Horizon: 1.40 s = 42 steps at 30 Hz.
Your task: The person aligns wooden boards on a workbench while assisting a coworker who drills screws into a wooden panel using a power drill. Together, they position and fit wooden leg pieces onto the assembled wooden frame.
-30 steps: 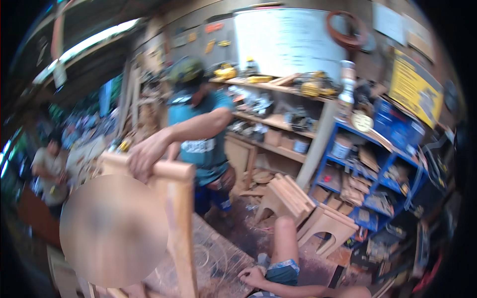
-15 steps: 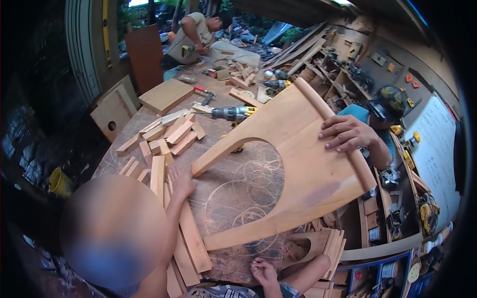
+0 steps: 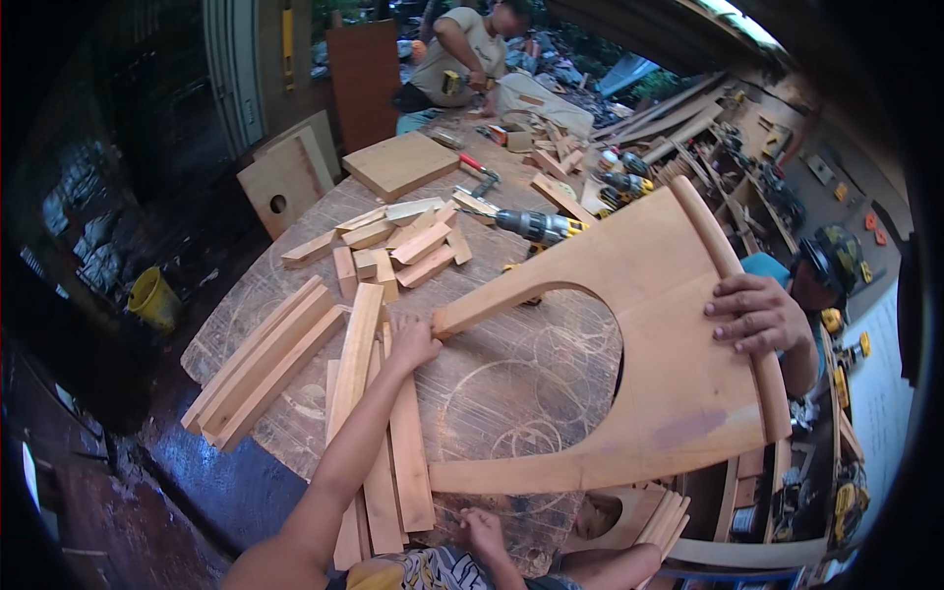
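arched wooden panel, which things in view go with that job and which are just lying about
Seem part of it:
- arched panel with rounded top bar
- left hand, at one leg end
- co-worker's hand, on the panel's top

Seem just lying about:
- nearest drill
- short wood blocks
- thick square board
- yellow bucket

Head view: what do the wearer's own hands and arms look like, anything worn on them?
Left hand and right hand are bare: no gloves visible. No sleeve shows on the left arm or right forearm. The shirt is patterned grey, black and yellow.
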Tool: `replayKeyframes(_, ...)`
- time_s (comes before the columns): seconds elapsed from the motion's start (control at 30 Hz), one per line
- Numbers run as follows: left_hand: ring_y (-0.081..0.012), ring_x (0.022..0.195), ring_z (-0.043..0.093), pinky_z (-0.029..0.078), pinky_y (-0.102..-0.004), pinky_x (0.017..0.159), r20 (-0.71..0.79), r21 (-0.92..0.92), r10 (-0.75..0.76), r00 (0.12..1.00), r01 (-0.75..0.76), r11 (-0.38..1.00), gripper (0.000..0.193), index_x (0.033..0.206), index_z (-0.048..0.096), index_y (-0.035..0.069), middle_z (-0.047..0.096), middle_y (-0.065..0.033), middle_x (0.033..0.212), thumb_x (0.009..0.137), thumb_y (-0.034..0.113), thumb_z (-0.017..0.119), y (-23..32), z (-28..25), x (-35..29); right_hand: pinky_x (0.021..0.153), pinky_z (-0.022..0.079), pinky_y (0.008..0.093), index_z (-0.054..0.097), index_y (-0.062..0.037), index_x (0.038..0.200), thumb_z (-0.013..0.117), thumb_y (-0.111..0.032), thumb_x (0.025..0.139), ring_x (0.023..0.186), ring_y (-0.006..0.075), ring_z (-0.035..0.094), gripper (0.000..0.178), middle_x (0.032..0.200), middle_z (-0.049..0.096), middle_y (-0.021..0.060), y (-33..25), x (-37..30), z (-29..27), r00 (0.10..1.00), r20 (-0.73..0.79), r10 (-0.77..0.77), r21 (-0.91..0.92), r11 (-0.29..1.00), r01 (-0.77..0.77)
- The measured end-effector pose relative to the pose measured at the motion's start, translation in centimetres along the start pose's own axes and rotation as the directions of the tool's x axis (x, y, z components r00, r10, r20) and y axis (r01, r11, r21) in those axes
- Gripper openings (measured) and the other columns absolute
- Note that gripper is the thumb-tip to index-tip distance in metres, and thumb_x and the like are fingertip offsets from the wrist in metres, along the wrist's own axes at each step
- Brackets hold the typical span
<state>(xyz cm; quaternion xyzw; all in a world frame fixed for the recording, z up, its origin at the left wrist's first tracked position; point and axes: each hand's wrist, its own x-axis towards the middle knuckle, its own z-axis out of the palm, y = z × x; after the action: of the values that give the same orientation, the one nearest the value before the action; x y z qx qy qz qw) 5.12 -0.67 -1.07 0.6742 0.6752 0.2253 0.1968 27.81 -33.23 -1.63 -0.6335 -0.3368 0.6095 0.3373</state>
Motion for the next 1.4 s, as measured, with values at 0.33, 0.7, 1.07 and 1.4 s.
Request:
replayKeyframes(0.33, -0.0483, 0.136, 0.035, 0.010, -0.0621, 0.118, 0.115, 0.209, -0.020, 0.993, -0.005, 0.978, 0.053, 0.121, 0.065, 0.003, 0.055, -0.0287, 0.131, 0.075, 0.028, 0.072, 0.8, 0.1, -0.8, 0.068, 0.052, 0.0391, 0.070, -0.0037, 0.097, 0.065, -0.020, 0.090, 0.072, 0.0315, 0.065, 0.019, 0.078, 0.063, 0.0156, -9.5, -1.8, 2.9, 0.865, 0.370, -0.340, -0.532, 0.686, 0.497)
replayKeyframes(0.7, -0.0486, 0.134, 0.037, 0.012, -0.0631, 0.116, 0.066, 0.192, 0.012, 0.998, -0.025, 0.981, 0.045, 0.114, 0.068, -0.001, 0.058, -0.0295, 0.126, 0.075, 0.022, 0.066, 0.2, 0.8, -0.4, 0.079, 0.055, 0.0394, 0.068, 0.0007, 0.103, 0.055, 0.008, 0.080, 0.085, 0.0341, 0.069, 0.027, 0.092, 0.069, 0.0185, -11.1, -0.5, 5.0, 0.764, 0.506, -0.401, -0.508, 0.577, 0.640)
replayKeyframes(1.07, -0.0453, 0.131, 0.040, 0.012, -0.0629, 0.116, 0.127, 0.183, 0.011, 0.992, -0.035, 0.983, 0.043, 0.112, 0.070, 0.001, 0.060, -0.0266, 0.124, 0.075, 0.024, 0.067, 0.8, -0.2, -0.4, 0.076, 0.055, 0.0381, 0.071, 0.0005, 0.101, 0.059, 0.004, 0.083, 0.081, 0.0357, 0.069, 0.022, 0.089, 0.070, 0.0195, -13.8, -0.5, 7.5, 0.739, 0.509, -0.442, -0.520, 0.525, 0.673)
replayKeyframes(1.4, -0.0460, 0.120, 0.048, 0.015, -0.0647, 0.113, -0.002, -0.206, -0.046, 0.999, 0.045, 0.978, 0.039, 0.108, 0.070, 0.003, 0.065, -0.0221, 0.117, 0.077, 0.026, 0.065, 0.8, -1.3, 0.2, 0.067, 0.054, 0.0332, 0.074, -0.0015, 0.094, 0.070, -0.010, 0.085, 0.070, 0.0248, 0.070, 0.013, 0.080, 0.072, 0.0157, -13.0, 0.8, 6.8, 0.860, 0.467, -0.206, -0.547, 0.696, 0.464)
